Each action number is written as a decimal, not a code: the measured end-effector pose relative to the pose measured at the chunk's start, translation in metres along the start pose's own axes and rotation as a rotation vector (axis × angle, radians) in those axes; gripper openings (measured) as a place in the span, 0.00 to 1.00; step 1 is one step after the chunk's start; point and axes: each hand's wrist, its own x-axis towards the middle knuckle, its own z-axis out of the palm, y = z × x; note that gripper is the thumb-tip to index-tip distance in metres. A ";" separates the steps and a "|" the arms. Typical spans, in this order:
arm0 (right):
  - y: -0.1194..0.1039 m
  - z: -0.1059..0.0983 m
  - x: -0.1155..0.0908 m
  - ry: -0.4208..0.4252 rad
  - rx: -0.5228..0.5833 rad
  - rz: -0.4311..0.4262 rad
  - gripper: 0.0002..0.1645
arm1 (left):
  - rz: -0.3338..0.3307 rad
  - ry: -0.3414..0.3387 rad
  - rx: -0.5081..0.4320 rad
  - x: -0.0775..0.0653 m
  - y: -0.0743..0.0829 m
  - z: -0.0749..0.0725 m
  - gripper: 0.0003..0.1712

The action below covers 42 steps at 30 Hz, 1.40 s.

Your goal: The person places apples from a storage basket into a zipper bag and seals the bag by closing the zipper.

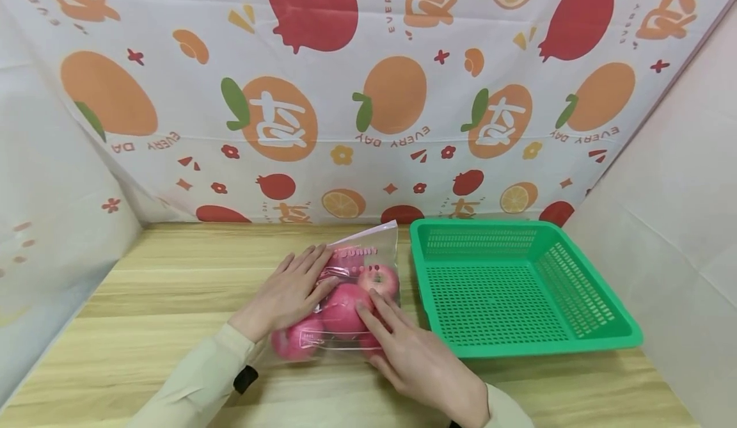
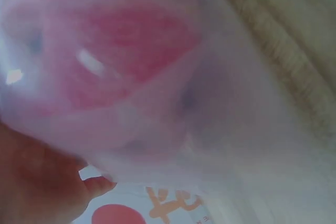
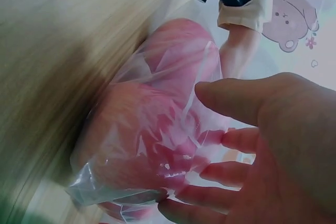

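Note:
A clear plastic zip bag (image 1: 389, 249) with pink-red apples (image 1: 345, 311) inside lies on the wooden table, its pink zip edge toward the back wall. On the bag's left and upper part rests my left hand (image 1: 293, 290), fingers extended over the fruit. My right hand (image 1: 423, 357) touches the bag's right side with its fingertips, fingers mostly straight. The right wrist view shows the apples bulging the film of the bag (image 3: 152, 124) beside the spread fingers. In the left wrist view the bag (image 2: 131, 72) fills most of the picture, blurred.
A green plastic basket (image 1: 601, 345) with a mesh floor stands right of the bag. The wood-grain table (image 1: 155, 300) reaches back to a fruit-printed cloth (image 1: 345, 178). White sheeting (image 1: 679, 223) hangs along both sides.

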 end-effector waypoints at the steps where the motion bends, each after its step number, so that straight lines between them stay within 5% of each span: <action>1: -0.001 0.000 0.000 0.004 -0.008 0.001 0.41 | 0.002 -0.003 -0.005 0.001 -0.001 0.000 0.40; 9: -0.002 0.001 0.010 0.034 -0.057 -0.010 0.40 | 0.019 0.038 0.007 0.006 -0.008 -0.004 0.38; 14: -0.001 0.001 0.017 -0.019 -0.133 -0.016 0.39 | 0.020 0.069 0.034 0.004 -0.009 -0.006 0.36; 29: -0.003 0.005 0.013 -0.070 -0.140 0.039 0.38 | 0.061 0.088 0.091 -0.023 -0.004 -0.007 0.37; 42: -0.008 0.003 -0.001 -0.073 -0.103 0.061 0.39 | 0.068 0.065 0.027 -0.045 -0.002 0.005 0.46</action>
